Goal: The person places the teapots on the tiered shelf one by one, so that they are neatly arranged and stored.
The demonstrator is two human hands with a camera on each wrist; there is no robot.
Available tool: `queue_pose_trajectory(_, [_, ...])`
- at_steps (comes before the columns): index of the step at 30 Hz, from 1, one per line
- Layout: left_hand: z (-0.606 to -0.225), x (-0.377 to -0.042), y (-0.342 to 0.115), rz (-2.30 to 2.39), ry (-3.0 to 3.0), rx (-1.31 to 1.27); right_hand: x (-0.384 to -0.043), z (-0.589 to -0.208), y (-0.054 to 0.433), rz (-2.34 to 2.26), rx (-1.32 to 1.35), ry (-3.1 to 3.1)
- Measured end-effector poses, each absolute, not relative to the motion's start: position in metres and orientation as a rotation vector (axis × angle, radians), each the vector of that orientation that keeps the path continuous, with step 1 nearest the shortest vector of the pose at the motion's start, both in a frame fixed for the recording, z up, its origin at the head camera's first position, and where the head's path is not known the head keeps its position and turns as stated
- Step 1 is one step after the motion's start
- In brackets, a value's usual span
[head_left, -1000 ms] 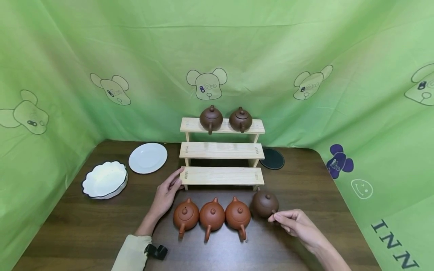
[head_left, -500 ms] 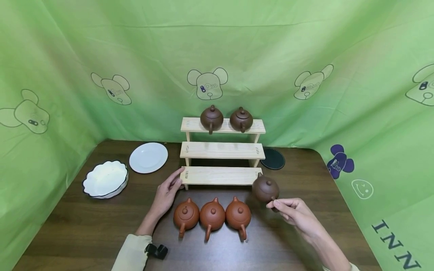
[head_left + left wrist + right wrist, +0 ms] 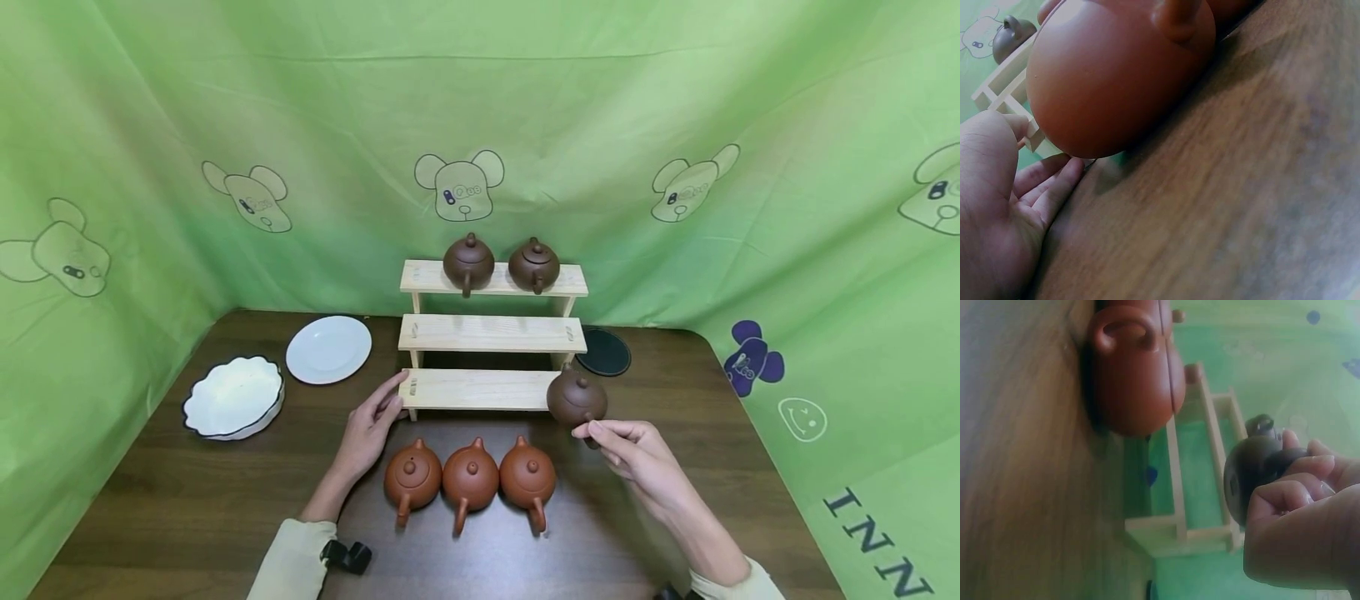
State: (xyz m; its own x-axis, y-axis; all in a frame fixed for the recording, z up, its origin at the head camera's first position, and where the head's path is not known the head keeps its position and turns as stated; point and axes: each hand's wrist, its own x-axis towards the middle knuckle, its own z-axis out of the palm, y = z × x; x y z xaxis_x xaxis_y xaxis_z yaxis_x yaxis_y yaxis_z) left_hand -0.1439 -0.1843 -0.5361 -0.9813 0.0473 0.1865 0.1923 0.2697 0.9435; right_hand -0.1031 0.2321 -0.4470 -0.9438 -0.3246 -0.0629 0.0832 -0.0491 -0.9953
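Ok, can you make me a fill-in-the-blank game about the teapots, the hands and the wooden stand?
1. The right hand holds a dark brown teapot by its ____.
2. The number of teapots standing on the top shelf is ____.
3. Of the top, middle and bottom shelves of the wooden stand, the left hand is at the end of the ____ one.
4. On the table, in front of the stand, the number of reddish-brown teapots is ____.

Missing words: handle; two; bottom; three.

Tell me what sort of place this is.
Likely a staged tabletop booth rather than an ordinary room: a printed green curtain lines the back and both sides of a wood-grain table, where a stepped rack stands behind three reddish teapots.
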Motion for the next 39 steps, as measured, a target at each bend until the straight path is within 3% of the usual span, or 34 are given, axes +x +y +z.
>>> queue_pose_trajectory(29, [-0.538,-0.145,-0.185,-1.865,-2.373,-0.225,-0.149,-0.418,0.131,-2.116,-0.139,1.912])
queue_pose_trajectory(39, [-0.555,-0.15,-0.189,-1.81,-2.262,-0.364,-0.166,-0.411,0.103,-2.054,-0.153,1.9])
